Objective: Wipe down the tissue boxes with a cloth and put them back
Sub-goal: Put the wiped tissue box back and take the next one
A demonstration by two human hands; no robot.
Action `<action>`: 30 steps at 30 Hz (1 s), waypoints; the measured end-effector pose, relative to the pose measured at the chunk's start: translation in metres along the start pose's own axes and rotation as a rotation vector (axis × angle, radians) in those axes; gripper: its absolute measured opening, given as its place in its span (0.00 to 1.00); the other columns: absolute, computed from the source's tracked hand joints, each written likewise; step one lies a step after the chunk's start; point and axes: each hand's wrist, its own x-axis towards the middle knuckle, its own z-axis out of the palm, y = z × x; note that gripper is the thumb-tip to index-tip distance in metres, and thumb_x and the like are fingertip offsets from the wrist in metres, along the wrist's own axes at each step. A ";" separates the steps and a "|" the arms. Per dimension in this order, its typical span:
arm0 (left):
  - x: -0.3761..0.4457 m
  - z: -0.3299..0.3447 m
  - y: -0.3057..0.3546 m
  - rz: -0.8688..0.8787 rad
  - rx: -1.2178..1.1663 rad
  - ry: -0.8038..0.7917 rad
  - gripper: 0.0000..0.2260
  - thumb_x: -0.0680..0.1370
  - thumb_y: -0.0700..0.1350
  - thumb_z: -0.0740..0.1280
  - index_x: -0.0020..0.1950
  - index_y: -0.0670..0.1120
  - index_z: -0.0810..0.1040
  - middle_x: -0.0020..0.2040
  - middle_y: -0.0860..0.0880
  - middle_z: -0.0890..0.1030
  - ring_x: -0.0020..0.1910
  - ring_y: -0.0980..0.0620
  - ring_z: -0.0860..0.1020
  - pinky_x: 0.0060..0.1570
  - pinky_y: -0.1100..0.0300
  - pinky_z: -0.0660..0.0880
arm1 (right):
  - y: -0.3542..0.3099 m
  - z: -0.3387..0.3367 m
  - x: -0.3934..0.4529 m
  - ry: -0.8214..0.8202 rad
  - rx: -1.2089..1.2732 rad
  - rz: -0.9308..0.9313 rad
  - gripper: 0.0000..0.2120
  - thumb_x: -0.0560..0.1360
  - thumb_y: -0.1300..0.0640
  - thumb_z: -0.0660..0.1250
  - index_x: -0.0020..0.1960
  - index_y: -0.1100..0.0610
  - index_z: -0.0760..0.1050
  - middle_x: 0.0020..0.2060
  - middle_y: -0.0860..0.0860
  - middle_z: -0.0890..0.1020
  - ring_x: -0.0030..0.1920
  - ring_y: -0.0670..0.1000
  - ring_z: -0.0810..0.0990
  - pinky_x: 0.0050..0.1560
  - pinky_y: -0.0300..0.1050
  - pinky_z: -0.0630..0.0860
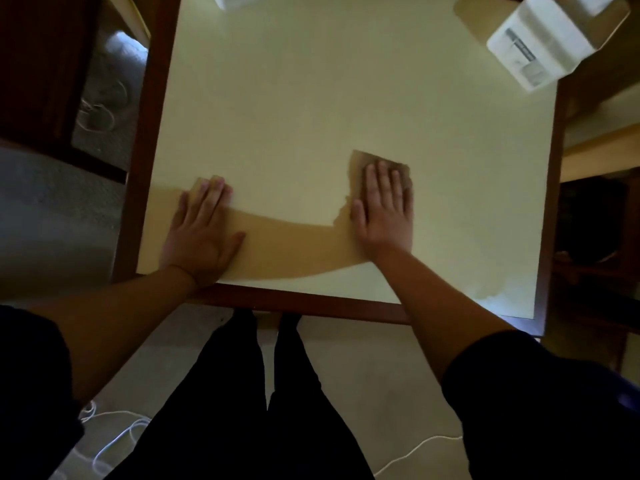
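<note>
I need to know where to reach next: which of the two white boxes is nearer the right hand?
The white box at the table's far right corner, printed label showing; the other white box is barely visible at the top edge.

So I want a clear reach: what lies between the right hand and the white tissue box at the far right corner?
Only bare tabletop in the head view: nothing lies between the right hand, flat on a brown cloth, and the tissue box.

Smooth matt cream tabletop (329, 109) — glossy wood rim (304, 303), cardboard box (540, 43)
</note>
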 end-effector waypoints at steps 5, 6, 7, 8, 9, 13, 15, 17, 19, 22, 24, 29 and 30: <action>0.000 0.002 0.000 -0.009 -0.025 0.022 0.36 0.82 0.62 0.53 0.84 0.41 0.54 0.85 0.43 0.54 0.84 0.42 0.50 0.81 0.41 0.44 | 0.055 0.006 -0.061 0.110 0.126 0.444 0.35 0.83 0.40 0.45 0.87 0.52 0.48 0.86 0.52 0.52 0.85 0.55 0.49 0.83 0.61 0.45; 0.000 0.003 0.000 -0.012 -0.027 0.025 0.36 0.82 0.62 0.53 0.84 0.42 0.54 0.85 0.43 0.54 0.84 0.43 0.50 0.81 0.41 0.45 | 0.049 0.010 -0.073 0.127 0.141 0.501 0.35 0.83 0.40 0.45 0.87 0.53 0.48 0.86 0.52 0.51 0.85 0.55 0.49 0.83 0.62 0.46; 0.000 0.003 0.000 -0.011 -0.021 0.025 0.36 0.82 0.61 0.54 0.85 0.42 0.53 0.85 0.43 0.54 0.84 0.43 0.50 0.81 0.40 0.45 | 0.037 0.014 -0.083 0.130 0.152 0.534 0.35 0.83 0.40 0.46 0.87 0.53 0.47 0.86 0.52 0.50 0.85 0.55 0.48 0.83 0.63 0.46; 0.000 0.002 -0.001 -0.004 -0.012 0.027 0.36 0.82 0.61 0.54 0.85 0.42 0.53 0.85 0.43 0.53 0.84 0.43 0.50 0.81 0.39 0.47 | 0.020 0.018 -0.091 0.122 0.157 0.541 0.35 0.83 0.41 0.46 0.87 0.54 0.47 0.86 0.52 0.49 0.85 0.55 0.47 0.83 0.63 0.46; -0.001 0.002 -0.001 0.005 -0.003 0.032 0.36 0.82 0.61 0.54 0.85 0.42 0.52 0.85 0.43 0.53 0.84 0.42 0.50 0.81 0.38 0.48 | 0.000 0.023 -0.098 0.113 0.149 0.521 0.35 0.84 0.41 0.46 0.87 0.53 0.46 0.86 0.52 0.48 0.86 0.55 0.46 0.83 0.62 0.45; -0.002 0.000 -0.002 0.011 -0.008 0.024 0.35 0.83 0.59 0.54 0.85 0.43 0.51 0.85 0.44 0.52 0.84 0.43 0.48 0.81 0.38 0.47 | -0.091 0.039 -0.109 0.067 0.074 0.256 0.34 0.85 0.42 0.49 0.87 0.51 0.44 0.86 0.49 0.45 0.85 0.54 0.42 0.83 0.59 0.40; -0.003 0.001 -0.004 0.015 -0.028 0.006 0.34 0.84 0.59 0.52 0.85 0.43 0.50 0.85 0.45 0.50 0.84 0.45 0.46 0.81 0.40 0.44 | -0.128 0.042 -0.109 -0.003 0.064 0.042 0.34 0.86 0.42 0.50 0.87 0.49 0.43 0.86 0.47 0.43 0.85 0.52 0.39 0.83 0.58 0.38; -0.003 0.001 -0.005 0.015 -0.043 -0.005 0.33 0.84 0.58 0.50 0.85 0.43 0.50 0.86 0.46 0.49 0.84 0.45 0.45 0.82 0.41 0.43 | -0.141 0.042 -0.109 -0.067 0.038 -0.180 0.32 0.87 0.41 0.50 0.87 0.48 0.44 0.86 0.45 0.43 0.85 0.50 0.39 0.84 0.58 0.41; -0.003 0.000 -0.004 0.016 -0.047 -0.012 0.33 0.84 0.59 0.50 0.85 0.43 0.50 0.86 0.45 0.49 0.84 0.45 0.46 0.82 0.41 0.43 | -0.125 0.039 -0.106 -0.076 0.017 -0.270 0.31 0.87 0.41 0.49 0.87 0.47 0.46 0.86 0.45 0.46 0.85 0.49 0.41 0.84 0.58 0.45; -0.003 0.000 -0.004 0.009 -0.025 -0.024 0.33 0.84 0.59 0.50 0.85 0.43 0.49 0.86 0.45 0.48 0.84 0.44 0.45 0.81 0.40 0.44 | -0.077 0.033 -0.104 -0.003 -0.001 0.007 0.32 0.85 0.40 0.46 0.87 0.48 0.47 0.86 0.47 0.49 0.86 0.52 0.45 0.84 0.58 0.46; -0.003 0.001 -0.004 0.014 -0.014 -0.031 0.34 0.84 0.59 0.49 0.85 0.43 0.48 0.86 0.45 0.47 0.84 0.44 0.44 0.81 0.40 0.44 | -0.055 0.027 -0.104 0.044 0.044 0.280 0.33 0.85 0.41 0.45 0.87 0.50 0.45 0.86 0.49 0.48 0.86 0.54 0.45 0.84 0.60 0.45; -0.002 0.005 -0.005 0.016 0.003 0.018 0.34 0.84 0.60 0.51 0.85 0.42 0.52 0.85 0.44 0.52 0.84 0.43 0.49 0.82 0.41 0.44 | -0.107 0.020 -0.062 0.106 0.178 0.574 0.35 0.84 0.40 0.44 0.87 0.52 0.42 0.86 0.51 0.44 0.85 0.54 0.42 0.83 0.60 0.39; -0.002 0.006 -0.006 0.017 0.000 0.022 0.33 0.84 0.59 0.50 0.85 0.43 0.53 0.85 0.44 0.53 0.84 0.43 0.49 0.82 0.42 0.43 | -0.124 0.022 -0.052 0.110 0.163 0.505 0.35 0.84 0.40 0.46 0.87 0.51 0.43 0.86 0.51 0.45 0.86 0.55 0.43 0.83 0.59 0.39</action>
